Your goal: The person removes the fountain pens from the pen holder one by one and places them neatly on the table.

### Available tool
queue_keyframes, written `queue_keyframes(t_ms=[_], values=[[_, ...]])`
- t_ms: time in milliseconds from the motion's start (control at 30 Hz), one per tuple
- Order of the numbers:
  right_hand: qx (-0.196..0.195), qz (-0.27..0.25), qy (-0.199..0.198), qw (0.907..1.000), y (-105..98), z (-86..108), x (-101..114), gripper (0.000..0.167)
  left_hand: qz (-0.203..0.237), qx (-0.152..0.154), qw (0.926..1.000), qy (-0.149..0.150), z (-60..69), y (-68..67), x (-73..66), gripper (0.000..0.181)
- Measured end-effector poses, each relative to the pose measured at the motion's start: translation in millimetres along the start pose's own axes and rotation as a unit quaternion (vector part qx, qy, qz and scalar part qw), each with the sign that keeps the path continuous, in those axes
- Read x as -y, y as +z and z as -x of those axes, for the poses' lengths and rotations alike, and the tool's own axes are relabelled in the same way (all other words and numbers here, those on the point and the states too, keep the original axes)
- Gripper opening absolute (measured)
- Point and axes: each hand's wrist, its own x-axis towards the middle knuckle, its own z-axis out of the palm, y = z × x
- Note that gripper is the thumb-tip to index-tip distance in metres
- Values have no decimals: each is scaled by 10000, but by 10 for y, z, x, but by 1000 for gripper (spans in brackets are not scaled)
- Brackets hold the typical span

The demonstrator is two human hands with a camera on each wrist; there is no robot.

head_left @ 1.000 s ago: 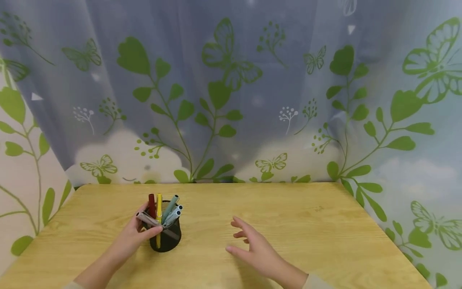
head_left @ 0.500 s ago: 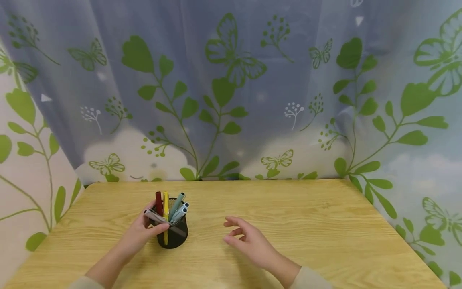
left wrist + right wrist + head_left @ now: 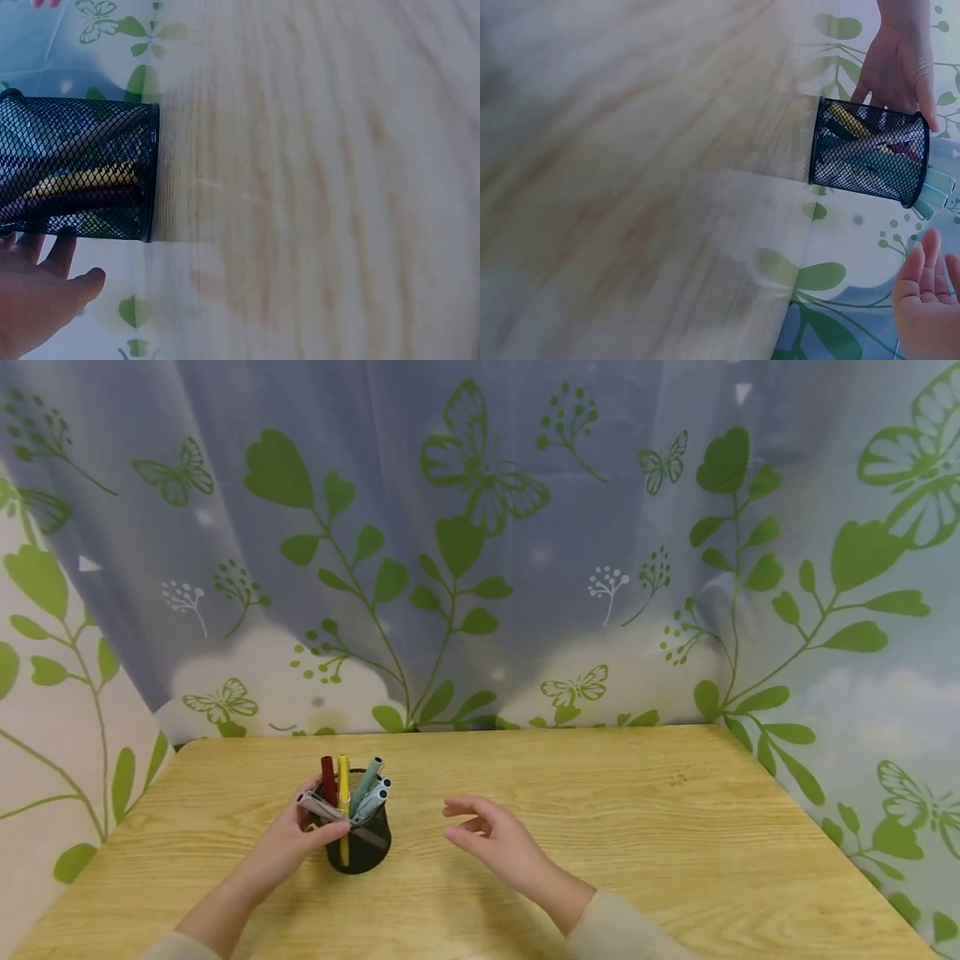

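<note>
A black mesh pen holder [image 3: 369, 847] stands upright on the table, left of the middle in the head view. Out of its top lean several pens: a dark red pen [image 3: 328, 781], a yellow pen [image 3: 343, 785], a grey pen [image 3: 321, 807] and several pale blue-green ones [image 3: 367, 785]. My left hand [image 3: 288, 839] holds the holder's left side, thumb at the front rim and fingers behind, partly hidden. My right hand [image 3: 498, 843] hovers to the right of the holder, apart from it, fingers loosely bent with nothing between them. The right wrist view shows the holder [image 3: 870, 154] between both hands.
The light wooden table [image 3: 637, 827] reaches back to a curtain [image 3: 525, 568] printed with green leaves and butterflies. More of the same printed cloth hangs along the left and right sides.
My right hand has moved left, nearer to the pen holder. The left hand keeps its hold there, and the whole head view has shifted slightly.
</note>
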Motion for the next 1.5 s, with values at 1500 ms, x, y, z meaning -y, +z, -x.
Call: queue_keyframes(t_ms=[1500], values=[[-858,-1045,163,9907,628,-566,53,24,48,20,9999,114,-2,1,-21,90]])
